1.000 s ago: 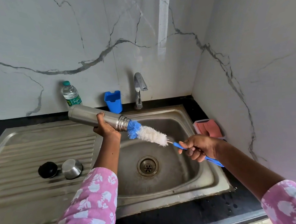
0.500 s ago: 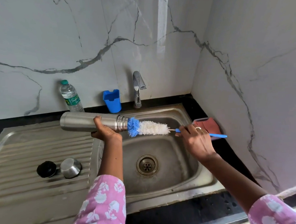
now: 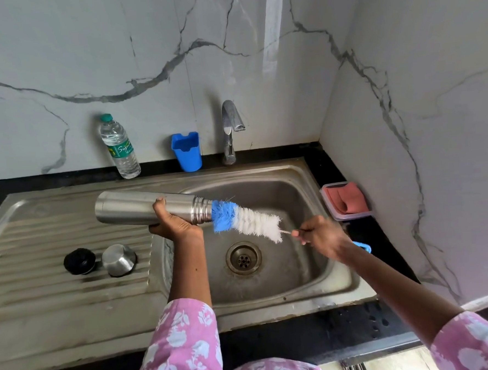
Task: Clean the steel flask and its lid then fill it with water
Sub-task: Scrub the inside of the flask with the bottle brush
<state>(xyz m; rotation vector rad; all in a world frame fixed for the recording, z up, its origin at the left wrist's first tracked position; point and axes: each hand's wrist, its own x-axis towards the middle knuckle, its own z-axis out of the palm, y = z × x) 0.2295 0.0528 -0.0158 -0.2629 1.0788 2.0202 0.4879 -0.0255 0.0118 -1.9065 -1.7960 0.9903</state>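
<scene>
- Marbled walls (image 3: 114, 49) fill the upper frame and meet in a corner at upper right.
- A dark surface (image 3: 303, 338) carries the steel sink (image 3: 314, 272), with its ribbed drainboard at left and a tap (image 3: 232, 128) behind.
- The steel flask (image 3: 130, 210) lies level at centre-left, mouth rightward over the basin. The left hand (image 3: 174, 226) grips it from beneath; if the steel is wet, it could slip.
- The brush (image 3: 253, 221) has its blue tip at the mouth. The blurred right hand (image 3: 323, 237) clasps the handle; a skewed push could bend the wire.
- The black stopper (image 3: 79, 261) and steel cap (image 3: 119, 259) sit side by side, lower left.
</scene>
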